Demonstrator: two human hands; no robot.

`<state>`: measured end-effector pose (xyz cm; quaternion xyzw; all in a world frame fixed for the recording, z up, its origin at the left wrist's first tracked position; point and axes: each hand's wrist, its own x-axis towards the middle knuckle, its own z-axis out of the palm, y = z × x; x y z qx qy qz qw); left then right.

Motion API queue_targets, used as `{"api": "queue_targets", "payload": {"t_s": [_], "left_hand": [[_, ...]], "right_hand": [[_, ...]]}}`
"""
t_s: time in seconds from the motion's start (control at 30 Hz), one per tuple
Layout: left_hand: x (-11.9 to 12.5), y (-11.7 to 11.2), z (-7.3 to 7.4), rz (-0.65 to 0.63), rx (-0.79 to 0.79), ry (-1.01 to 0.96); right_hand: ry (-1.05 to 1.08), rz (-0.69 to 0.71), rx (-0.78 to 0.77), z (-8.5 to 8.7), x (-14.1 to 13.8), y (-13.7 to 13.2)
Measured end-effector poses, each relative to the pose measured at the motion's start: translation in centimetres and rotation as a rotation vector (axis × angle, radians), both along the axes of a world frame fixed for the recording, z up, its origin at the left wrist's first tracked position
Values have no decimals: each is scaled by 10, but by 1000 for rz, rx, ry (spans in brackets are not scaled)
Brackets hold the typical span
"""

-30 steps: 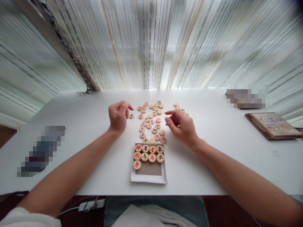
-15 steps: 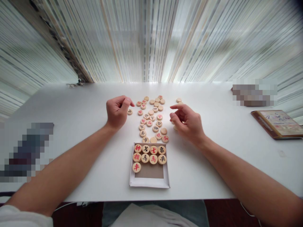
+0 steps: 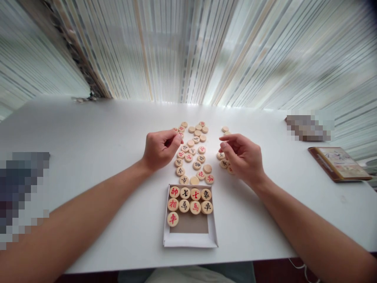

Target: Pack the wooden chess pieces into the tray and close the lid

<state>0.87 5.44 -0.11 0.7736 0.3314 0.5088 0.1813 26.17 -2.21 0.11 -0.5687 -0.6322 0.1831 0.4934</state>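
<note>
Several round wooden chess pieces (image 3: 194,152) with red or black characters lie loose in the middle of the white table (image 3: 97,157). A shallow white box (image 3: 190,240) near the front edge holds several more pieces (image 3: 190,199) in rows. My left hand (image 3: 160,150) hovers at the left side of the loose pieces, fingers curled, thumb pressed to the index finger; what it pinches is hidden. My right hand (image 3: 244,158) hangs over a few pieces (image 3: 221,156) on the right, loosely curved, thumb and index finger slightly apart with nothing between them.
A brown-edged book (image 3: 338,163) lies at the right of the table. Blurred-out things sit at the left edge (image 3: 20,192) and at the back right (image 3: 309,126). A curtain of pale strips (image 3: 188,51) hangs behind the table.
My left hand has moved right, onto the left side of the loose pieces, and its thumb has closed on the index finger. My right hand has curled slightly. The view has shifted.
</note>
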Motion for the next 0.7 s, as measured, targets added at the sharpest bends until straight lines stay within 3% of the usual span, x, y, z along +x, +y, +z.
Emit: {"api": "queue_targets", "payload": {"t_s": [0.13,0.3,0.43,0.53,0.7], "left_hand": [[2,1,-2,-27,20,4],[2,2,-3,-33,24,28],[2,1,-1,6,-21,39],[1,1,2,51,-31,39],[0,2,6,106,-72,39]], "right_hand": [[-44,35,-31,9,-1,2],[-76,94,-69,43,-5,22],[16,126,-83,63,-11,46],[111,141,-91,65,-13,57],[95,152,-183,56,2,63]]}}
